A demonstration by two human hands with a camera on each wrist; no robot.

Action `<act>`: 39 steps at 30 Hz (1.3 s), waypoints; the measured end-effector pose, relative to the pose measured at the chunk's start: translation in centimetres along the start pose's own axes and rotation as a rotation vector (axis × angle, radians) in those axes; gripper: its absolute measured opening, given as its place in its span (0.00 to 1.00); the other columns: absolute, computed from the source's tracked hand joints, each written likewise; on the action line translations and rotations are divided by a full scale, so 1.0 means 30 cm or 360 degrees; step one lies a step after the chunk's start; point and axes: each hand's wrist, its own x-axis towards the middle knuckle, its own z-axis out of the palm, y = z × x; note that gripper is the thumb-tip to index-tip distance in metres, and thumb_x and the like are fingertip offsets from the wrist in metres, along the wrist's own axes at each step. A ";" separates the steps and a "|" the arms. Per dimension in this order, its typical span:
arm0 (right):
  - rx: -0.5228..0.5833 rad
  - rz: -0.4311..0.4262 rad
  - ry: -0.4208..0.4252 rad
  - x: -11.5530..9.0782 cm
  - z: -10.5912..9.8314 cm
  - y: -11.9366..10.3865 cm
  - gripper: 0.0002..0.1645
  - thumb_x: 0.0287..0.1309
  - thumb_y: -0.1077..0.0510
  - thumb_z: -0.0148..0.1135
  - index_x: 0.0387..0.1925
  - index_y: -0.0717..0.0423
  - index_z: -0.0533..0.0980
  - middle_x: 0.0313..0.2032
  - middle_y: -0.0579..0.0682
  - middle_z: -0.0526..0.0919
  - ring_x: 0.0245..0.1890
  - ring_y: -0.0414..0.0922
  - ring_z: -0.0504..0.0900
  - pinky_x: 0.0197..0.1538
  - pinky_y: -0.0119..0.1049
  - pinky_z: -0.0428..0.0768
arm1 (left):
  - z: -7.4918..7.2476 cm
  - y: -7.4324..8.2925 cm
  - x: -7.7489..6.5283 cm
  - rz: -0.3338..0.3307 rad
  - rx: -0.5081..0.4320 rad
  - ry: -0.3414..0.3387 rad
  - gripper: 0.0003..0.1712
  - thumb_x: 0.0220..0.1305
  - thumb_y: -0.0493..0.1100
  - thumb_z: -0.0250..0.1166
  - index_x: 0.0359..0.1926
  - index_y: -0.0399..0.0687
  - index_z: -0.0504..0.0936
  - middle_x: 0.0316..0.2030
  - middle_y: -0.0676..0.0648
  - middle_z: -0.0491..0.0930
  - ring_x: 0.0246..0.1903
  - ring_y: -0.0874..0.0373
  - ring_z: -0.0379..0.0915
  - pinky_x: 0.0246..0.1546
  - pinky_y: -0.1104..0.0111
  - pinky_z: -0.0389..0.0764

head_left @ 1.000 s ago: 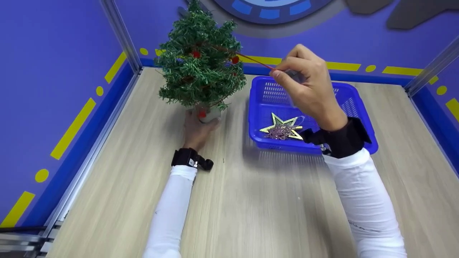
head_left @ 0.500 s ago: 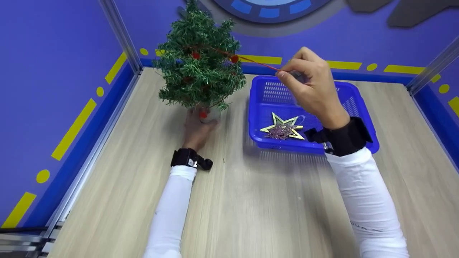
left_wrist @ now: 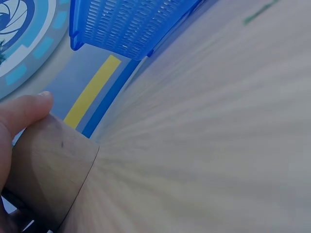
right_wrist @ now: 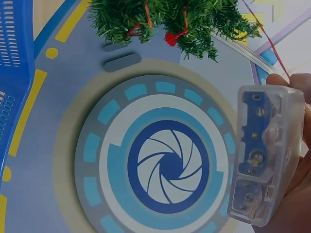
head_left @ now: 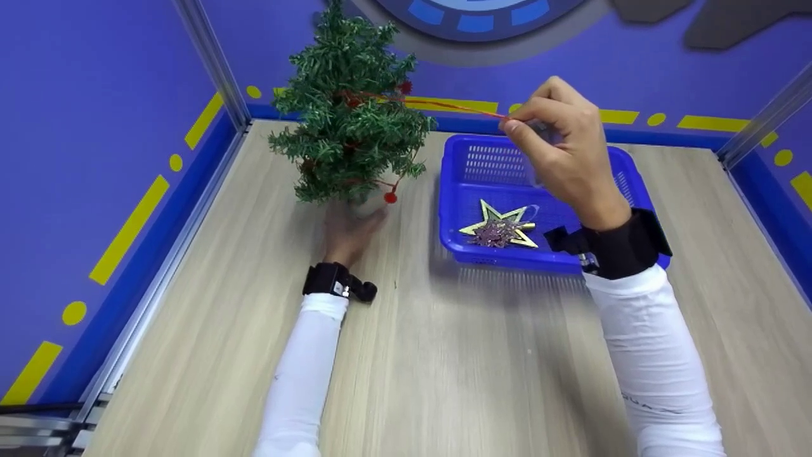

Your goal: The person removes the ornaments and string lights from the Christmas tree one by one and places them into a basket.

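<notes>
Beside the tree, the right hand pinches red cord.

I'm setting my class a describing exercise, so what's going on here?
A person's left hand grips the base of a green tree. The right hand pinches a red string running to the tree and holds a clear box. Red balls hang on the tree; a star and a glittery ornament lie in the blue basket.
</notes>
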 end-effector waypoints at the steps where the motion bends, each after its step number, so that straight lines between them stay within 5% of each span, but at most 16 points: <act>1: 0.0006 -0.0003 0.0014 0.001 -0.003 -0.005 0.10 0.61 0.62 0.65 0.28 0.64 0.85 0.29 0.41 0.68 0.32 0.34 0.66 0.36 0.28 0.60 | 0.001 -0.001 0.002 0.0012 0.0019 0.0004 0.40 0.55 0.54 0.78 0.67 0.57 0.71 0.55 0.46 0.79 0.56 0.52 0.75 0.59 0.59 0.76; 4: 0.0032 -0.0014 0.0060 0.007 -0.012 -0.027 0.09 0.59 0.64 0.65 0.27 0.67 0.85 0.28 0.39 0.68 0.32 0.33 0.67 0.37 0.27 0.61 | 0.000 0.001 0.004 -0.0005 0.0081 -0.0005 0.41 0.56 0.56 0.77 0.68 0.56 0.70 0.57 0.45 0.79 0.57 0.51 0.75 0.60 0.58 0.75; 11: 0.0098 -0.0031 0.0130 0.018 -0.025 -0.089 0.10 0.58 0.65 0.64 0.27 0.70 0.84 0.28 0.35 0.69 0.33 0.32 0.69 0.38 0.27 0.63 | -0.019 0.013 -0.023 -0.0193 -0.0105 -0.0184 0.48 0.61 0.49 0.72 0.78 0.48 0.59 0.70 0.43 0.71 0.74 0.48 0.59 0.75 0.56 0.58; 17: 0.0102 -0.0010 0.0125 0.014 -0.018 -0.090 0.10 0.58 0.64 0.64 0.27 0.70 0.83 0.28 0.35 0.69 0.33 0.33 0.69 0.37 0.27 0.62 | -0.016 0.009 -0.016 -0.0154 -0.0063 -0.0157 0.46 0.61 0.50 0.73 0.76 0.52 0.62 0.70 0.45 0.71 0.72 0.51 0.63 0.73 0.59 0.64; 26: 0.0106 -0.0018 0.0125 0.008 -0.021 -0.091 0.10 0.59 0.65 0.63 0.27 0.71 0.83 0.29 0.33 0.69 0.34 0.31 0.69 0.37 0.27 0.62 | -0.015 0.012 -0.020 -0.0302 -0.0164 -0.0223 0.42 0.62 0.54 0.71 0.73 0.45 0.68 0.71 0.44 0.70 0.70 0.50 0.66 0.69 0.58 0.70; 34: 0.0164 -0.0085 0.0192 0.010 -0.035 -0.107 0.11 0.58 0.64 0.62 0.27 0.71 0.83 0.29 0.33 0.70 0.33 0.32 0.69 0.39 0.27 0.62 | -0.003 0.007 -0.014 -0.0180 -0.0238 -0.0085 0.45 0.56 0.51 0.76 0.73 0.52 0.67 0.68 0.50 0.72 0.68 0.58 0.67 0.68 0.62 0.69; 39: 0.0306 -0.0112 0.0325 0.013 -0.043 -0.128 0.12 0.56 0.64 0.61 0.27 0.72 0.83 0.29 0.34 0.73 0.34 0.35 0.72 0.40 0.27 0.66 | -0.001 0.008 -0.018 -0.0333 -0.0239 -0.0059 0.61 0.53 0.57 0.77 0.80 0.52 0.52 0.75 0.49 0.61 0.74 0.56 0.56 0.74 0.62 0.60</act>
